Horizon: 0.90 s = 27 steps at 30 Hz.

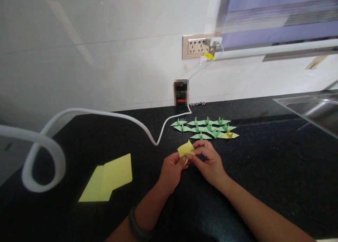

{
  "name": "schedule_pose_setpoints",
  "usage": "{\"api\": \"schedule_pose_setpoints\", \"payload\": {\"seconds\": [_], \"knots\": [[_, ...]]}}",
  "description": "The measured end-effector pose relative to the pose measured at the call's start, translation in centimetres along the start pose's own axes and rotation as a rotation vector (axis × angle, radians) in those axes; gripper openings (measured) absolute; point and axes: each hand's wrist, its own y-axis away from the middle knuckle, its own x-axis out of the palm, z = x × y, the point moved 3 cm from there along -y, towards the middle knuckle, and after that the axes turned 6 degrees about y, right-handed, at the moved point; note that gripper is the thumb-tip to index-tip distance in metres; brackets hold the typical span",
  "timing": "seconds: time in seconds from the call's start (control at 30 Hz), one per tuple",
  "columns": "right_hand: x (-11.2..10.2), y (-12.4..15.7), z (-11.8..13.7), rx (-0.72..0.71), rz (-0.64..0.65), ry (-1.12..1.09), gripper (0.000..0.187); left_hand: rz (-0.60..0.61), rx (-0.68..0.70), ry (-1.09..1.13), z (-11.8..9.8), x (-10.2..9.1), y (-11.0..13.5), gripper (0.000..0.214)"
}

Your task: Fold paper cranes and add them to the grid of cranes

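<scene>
Black worktop (264,171), tiled wall behind. Centre frame: L hand (171,170) & R hand (210,163), fingers pinched shut on half-folded yellow paper (186,150), prob. to keep creases tight. Green cranes (203,127) rowed just beyond; spare yellow sheets (109,178) lower left.

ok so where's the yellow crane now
In the head view the yellow crane sits on the black counter at the near right corner of the green cranes, just beyond the right hand, which pinches folded yellow paper with the left hand.

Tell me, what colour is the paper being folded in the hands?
Yellow: the folded paper pinched between the left hand and right hand, seen in the head view.
</scene>
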Motion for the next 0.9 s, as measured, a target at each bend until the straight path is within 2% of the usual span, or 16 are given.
{"api": "schedule_pose_setpoints", "payload": {"seconds": [0.17, 0.37, 0.47, 0.63, 0.8, 0.9], "knots": [[0.16, 0.00, 0.30, -0.107, 0.079, 0.037, 0.013, 0.024, -0.004, 0.046, -0.18, 0.18, 0.10, 0.030], [0.19, -0.34, 0.15, -0.031, 0.167, -0.038, 0.015, 0.046, -0.024, 0.058, -0.19, 0.46, 0.24, 0.032], [0.25, -0.21, 0.41, -0.073, 0.201, -0.040, 0.016, 0.021, -0.019, 0.083, -0.09, 0.38, 0.16, 0.029], [0.53, 0.30, 0.50, -0.242, 0.195, 0.107, 0.022, 0.036, 0.003, 0.238, -0.27, 0.39, -0.01, 0.024], [0.50, 0.26, -0.08, -0.252, 0.130, 0.166, 0.030, 0.015, -0.037, 0.301, -0.47, 0.56, 0.08, 0.024], [0.35, 0.16, 0.10, -0.270, 0.143, 0.164, 0.029, 0.011, -0.045, 0.294, -0.51, 0.66, 0.17, 0.023]]}}
